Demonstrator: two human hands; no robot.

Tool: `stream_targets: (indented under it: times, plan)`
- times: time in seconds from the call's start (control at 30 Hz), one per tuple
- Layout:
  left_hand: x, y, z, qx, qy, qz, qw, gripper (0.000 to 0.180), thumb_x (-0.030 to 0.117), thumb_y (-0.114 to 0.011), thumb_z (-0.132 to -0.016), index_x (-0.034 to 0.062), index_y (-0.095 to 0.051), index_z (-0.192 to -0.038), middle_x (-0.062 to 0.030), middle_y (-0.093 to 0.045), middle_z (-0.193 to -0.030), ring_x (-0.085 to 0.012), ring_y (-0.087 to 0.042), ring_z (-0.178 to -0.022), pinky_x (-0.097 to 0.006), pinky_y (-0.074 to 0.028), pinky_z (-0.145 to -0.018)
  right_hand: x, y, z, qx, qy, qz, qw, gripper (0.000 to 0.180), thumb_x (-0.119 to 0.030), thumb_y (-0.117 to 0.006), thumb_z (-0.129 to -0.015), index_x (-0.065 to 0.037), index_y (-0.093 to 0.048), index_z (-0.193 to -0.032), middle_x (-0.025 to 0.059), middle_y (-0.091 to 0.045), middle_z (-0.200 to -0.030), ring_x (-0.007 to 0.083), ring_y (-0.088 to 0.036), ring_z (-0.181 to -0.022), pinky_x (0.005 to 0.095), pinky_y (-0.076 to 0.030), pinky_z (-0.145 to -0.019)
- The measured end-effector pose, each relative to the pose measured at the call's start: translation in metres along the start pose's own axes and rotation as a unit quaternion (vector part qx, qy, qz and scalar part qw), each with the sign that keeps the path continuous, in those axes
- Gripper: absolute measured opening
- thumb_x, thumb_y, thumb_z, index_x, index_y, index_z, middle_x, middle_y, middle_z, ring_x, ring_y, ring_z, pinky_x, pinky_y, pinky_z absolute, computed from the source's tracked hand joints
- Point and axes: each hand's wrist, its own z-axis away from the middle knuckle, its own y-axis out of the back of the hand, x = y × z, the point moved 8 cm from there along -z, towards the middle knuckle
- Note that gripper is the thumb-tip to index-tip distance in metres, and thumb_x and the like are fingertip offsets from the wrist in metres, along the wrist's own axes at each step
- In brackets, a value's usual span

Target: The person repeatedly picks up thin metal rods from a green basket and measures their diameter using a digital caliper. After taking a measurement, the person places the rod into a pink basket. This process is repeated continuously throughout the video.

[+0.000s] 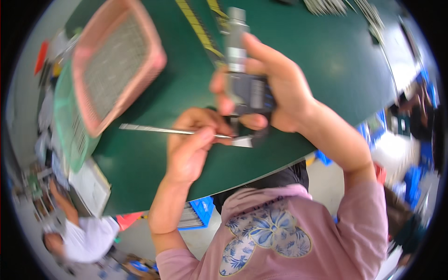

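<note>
My right hand (291, 86) is closed round a digital micrometer (251, 93), a dark body with a display and a silver barrel pointing away from me. My left hand (186, 151) pinches a thin metal rod (151, 129) between thumb and fingers. The rod lies nearly level, its free end out to the left. Its right end reaches the frame of the micrometer, just below the right fingers. Blur hides whether the rod sits between the measuring faces. Both hands are above the green table (186, 77), near its front edge.
A pink basket (156, 63) full of thin grey pieces stands at the left, beside a green basket (70, 126). Yellow-and-black strips (193, 28) mark the tabletop. Metal rods (324, 5) lie at the far right. Below is a blue crate (204, 212). A person in white (88, 240) sits lower left.
</note>
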Motion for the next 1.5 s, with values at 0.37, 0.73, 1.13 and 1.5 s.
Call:
stream_targets:
  times: [0.37, 0.73, 1.13, 1.5]
  plan:
    - [0.146, 0.116, 0.102, 0.312, -0.217, -0.271, 0.884, 0.023, 0.019, -0.04, -0.084, 0.0003, -0.051, -0.092, 0.0031, -0.037, -0.054, -0.0039, -0.031, -0.037, -0.018, -0.026, -0.034, 0.0, 0.0, 0.005, 0.057, 0.034, -0.019, 0.998, 0.058, -0.055, -0.027, -0.086, -0.002, -0.051, -0.084, 0.0133, -0.053, -0.065, 0.0166, -0.038, -0.034, 0.0249, -0.03, -0.032]
    - [0.234, 0.288, 0.111, 0.259, -0.017, -0.743, 0.617, 0.017, 0.0, -0.058, -0.066, 0.0031, -0.065, -0.081, -0.0113, -0.063, -0.077, -0.0224, -0.06, -0.074, -0.031, -0.046, -0.068, -0.009, -0.002, 0.008, 0.039, 0.058, 0.001, 0.998, 0.056, -0.053, -0.031, -0.084, -0.001, -0.051, -0.086, 0.0141, -0.053, -0.068, 0.0164, -0.041, -0.039, 0.0242, -0.033, -0.034]
    - [0.228, 0.134, -0.029, 0.143, -0.193, -0.735, 0.634, 0.021, 0.007, -0.053, -0.078, -0.0012, -0.058, -0.096, -0.0115, -0.058, -0.091, -0.0226, -0.055, -0.091, -0.032, -0.042, -0.082, -0.006, 0.009, 0.005, 0.002, 0.066, -0.034, 0.997, 0.045, -0.04, -0.043, -0.076, 0.002, -0.053, -0.088, 0.0154, -0.055, -0.071, 0.0179, -0.045, -0.044, 0.0259, -0.037, -0.039]
    - [0.184, 0.141, -0.198, 0.115, -0.184, -0.701, 0.68, 0.035, 0.02, -0.046, -0.081, 0.0, -0.054, -0.108, -0.0178, -0.058, -0.102, -0.0281, -0.054, -0.096, -0.035, -0.04, -0.084, -0.007, 0.017, -0.006, -0.014, 0.075, -0.05, 0.996, 0.036, -0.032, -0.046, -0.077, 0.001, -0.056, -0.087, 0.014, -0.059, -0.069, 0.0158, -0.041, -0.037, 0.0256, -0.035, -0.037]
